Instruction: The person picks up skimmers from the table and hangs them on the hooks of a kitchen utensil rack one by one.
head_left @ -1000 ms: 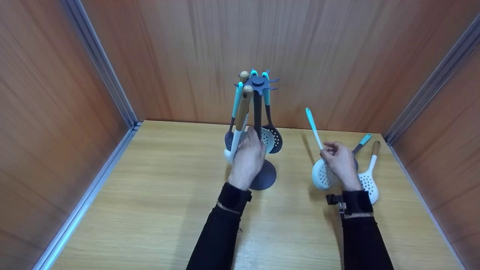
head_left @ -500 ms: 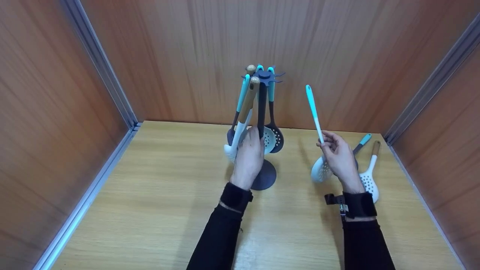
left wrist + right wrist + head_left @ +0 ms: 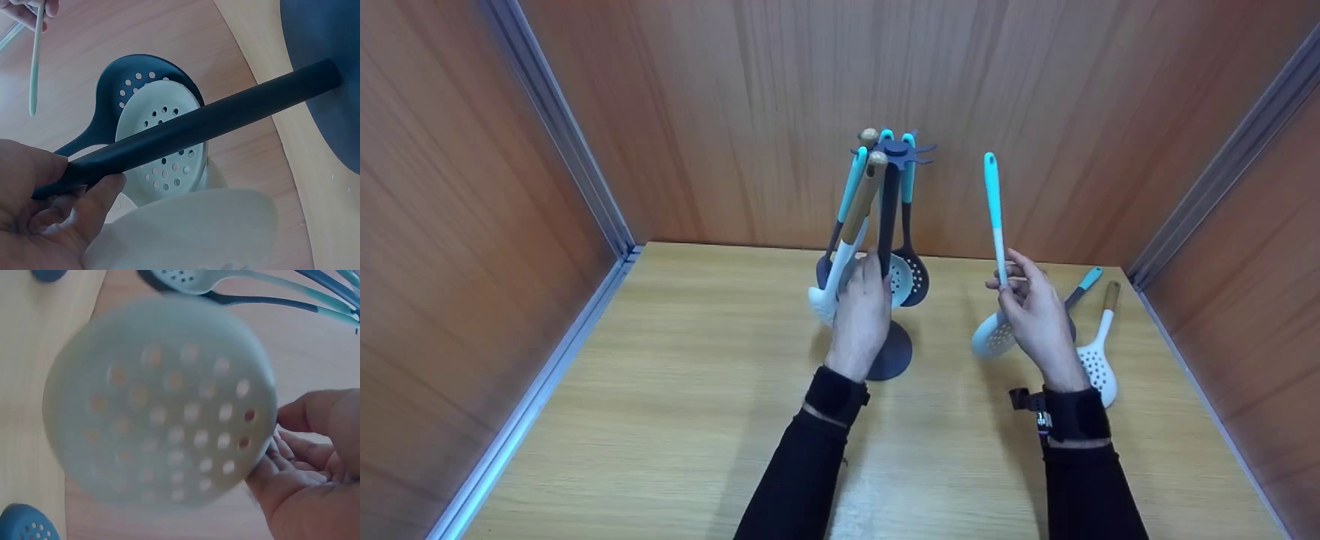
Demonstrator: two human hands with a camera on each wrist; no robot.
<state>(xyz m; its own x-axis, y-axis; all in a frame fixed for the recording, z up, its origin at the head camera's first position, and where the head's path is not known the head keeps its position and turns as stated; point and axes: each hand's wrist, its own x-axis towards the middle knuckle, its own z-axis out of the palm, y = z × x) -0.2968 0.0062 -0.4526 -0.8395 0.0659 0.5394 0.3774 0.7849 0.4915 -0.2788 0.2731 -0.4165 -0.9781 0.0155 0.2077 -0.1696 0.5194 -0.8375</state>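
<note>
My left hand grips the dark post of a utensil stand, whose round base is on the table. Several utensils hang from its hooked top, among them a white one with a wooden handle and a dark skimmer. In the left wrist view, thumb and fingers close on the post beside a white perforated spoon. My right hand pinches a white skimmer by its shaft, its turquoise handle pointing up. The skimmer's perforated head fills much of the right wrist view.
On the table to the right lie a dark utensil with a turquoise handle and a white slotted turner with a wooden handle. Wood-look panels enclose the back and both sides.
My right hand has raised the skimmer, and its handle now stands more upright. The stand's top has tipped slightly rightward and away, with my left hand still on the post.
</note>
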